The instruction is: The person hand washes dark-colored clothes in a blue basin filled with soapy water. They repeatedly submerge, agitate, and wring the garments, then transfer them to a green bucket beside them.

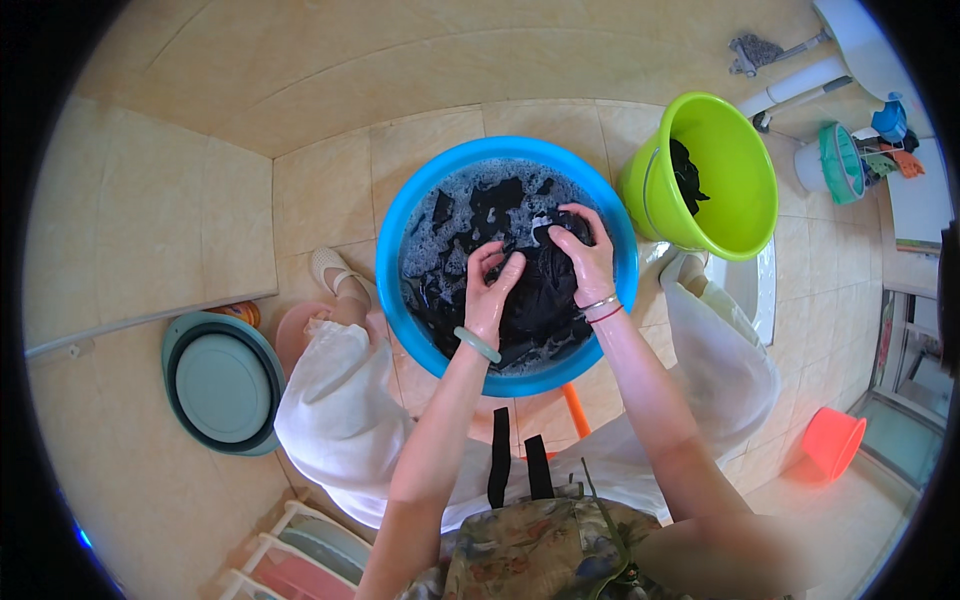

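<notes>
Bare forearms (435, 435) reach over the near rim of a round blue plastic basin (391, 250), where soaked black cloth (537, 300) lies bunched right of centre. The right hand (590, 262) has its grip closed on a fold; the left hand (492, 287) curls beside it, hold unclear. Rubbing seems underway; the next move calls for both hands pinching firmly

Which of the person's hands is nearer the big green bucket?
Right. The right hand is over the side of the blue basin toward the big green bucket; the left hand is farther, near the basin's middle.
</notes>
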Demonstrator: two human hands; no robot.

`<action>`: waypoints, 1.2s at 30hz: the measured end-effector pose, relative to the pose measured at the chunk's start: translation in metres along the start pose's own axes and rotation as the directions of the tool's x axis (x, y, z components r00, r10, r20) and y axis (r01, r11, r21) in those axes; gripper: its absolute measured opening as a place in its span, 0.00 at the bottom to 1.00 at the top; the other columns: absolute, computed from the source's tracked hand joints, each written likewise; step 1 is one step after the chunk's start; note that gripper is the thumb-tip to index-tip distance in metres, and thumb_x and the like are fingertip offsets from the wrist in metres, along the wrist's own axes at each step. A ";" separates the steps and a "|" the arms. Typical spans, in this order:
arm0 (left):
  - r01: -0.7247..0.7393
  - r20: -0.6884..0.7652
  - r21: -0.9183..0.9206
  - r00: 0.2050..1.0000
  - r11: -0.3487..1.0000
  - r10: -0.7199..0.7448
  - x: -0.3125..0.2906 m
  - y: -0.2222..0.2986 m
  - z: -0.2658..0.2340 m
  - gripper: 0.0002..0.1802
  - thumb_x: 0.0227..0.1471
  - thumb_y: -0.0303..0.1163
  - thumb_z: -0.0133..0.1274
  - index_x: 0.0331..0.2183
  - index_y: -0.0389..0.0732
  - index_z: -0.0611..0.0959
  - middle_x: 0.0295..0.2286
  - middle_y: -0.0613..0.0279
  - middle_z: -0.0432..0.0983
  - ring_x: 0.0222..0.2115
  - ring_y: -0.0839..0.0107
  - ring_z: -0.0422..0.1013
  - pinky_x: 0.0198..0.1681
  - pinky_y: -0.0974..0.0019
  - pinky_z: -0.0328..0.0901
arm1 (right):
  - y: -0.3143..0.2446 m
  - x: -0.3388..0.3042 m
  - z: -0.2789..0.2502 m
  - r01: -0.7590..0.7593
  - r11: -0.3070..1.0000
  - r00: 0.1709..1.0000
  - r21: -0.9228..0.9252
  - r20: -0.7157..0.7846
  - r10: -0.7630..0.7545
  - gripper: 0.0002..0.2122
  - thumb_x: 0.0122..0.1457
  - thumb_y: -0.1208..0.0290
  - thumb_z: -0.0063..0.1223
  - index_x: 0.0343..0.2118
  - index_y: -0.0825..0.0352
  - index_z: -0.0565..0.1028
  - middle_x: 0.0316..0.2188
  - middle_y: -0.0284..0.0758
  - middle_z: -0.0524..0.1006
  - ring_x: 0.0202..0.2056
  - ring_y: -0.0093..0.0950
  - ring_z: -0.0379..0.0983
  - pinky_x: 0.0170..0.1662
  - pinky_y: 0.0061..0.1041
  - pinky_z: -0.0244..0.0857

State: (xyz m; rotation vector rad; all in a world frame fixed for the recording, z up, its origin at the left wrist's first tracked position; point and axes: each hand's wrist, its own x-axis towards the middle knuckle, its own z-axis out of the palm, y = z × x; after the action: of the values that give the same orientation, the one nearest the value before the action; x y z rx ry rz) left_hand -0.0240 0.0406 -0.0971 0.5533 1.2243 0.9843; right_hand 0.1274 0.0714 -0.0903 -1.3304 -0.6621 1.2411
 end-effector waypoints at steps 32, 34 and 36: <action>-0.763 0.343 0.556 0.572 0.330 0.745 -0.024 0.050 0.055 0.19 0.28 0.19 0.62 0.29 0.45 0.81 0.45 0.53 0.73 0.47 0.54 0.71 0.47 0.58 0.67 | -0.005 -0.028 0.008 -0.539 0.566 0.842 0.624 0.375 0.389 0.11 0.63 0.64 0.43 0.44 0.62 0.72 0.39 0.33 0.75 0.42 0.25 0.72 0.46 0.27 0.69; -0.807 0.431 0.546 0.502 0.226 0.750 -0.025 0.055 0.054 0.19 0.25 0.21 0.64 0.27 0.47 0.80 0.44 0.55 0.73 0.46 0.54 0.70 0.46 0.57 0.67 | -0.005 -0.028 0.006 -0.597 0.521 0.802 0.610 0.478 0.359 0.12 0.65 0.63 0.39 0.45 0.62 0.71 0.39 0.34 0.74 0.41 0.27 0.73 0.45 0.27 0.70; -0.827 0.507 0.542 0.466 0.152 0.725 -0.029 0.063 0.052 0.18 0.26 0.19 0.63 0.26 0.46 0.81 0.43 0.54 0.74 0.46 0.54 0.71 0.45 0.58 0.68 | -0.022 -0.032 0.011 -0.619 0.521 0.782 0.588 0.526 0.335 0.13 0.65 0.63 0.37 0.44 0.63 0.71 0.38 0.35 0.74 0.40 0.27 0.73 0.44 0.27 0.70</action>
State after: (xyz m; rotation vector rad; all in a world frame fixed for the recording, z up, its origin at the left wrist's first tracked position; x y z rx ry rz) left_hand 0.0045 0.0548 -0.0161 2.1074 1.1561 1.2232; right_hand 0.1141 0.0508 -0.0581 -0.5791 0.0719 1.9762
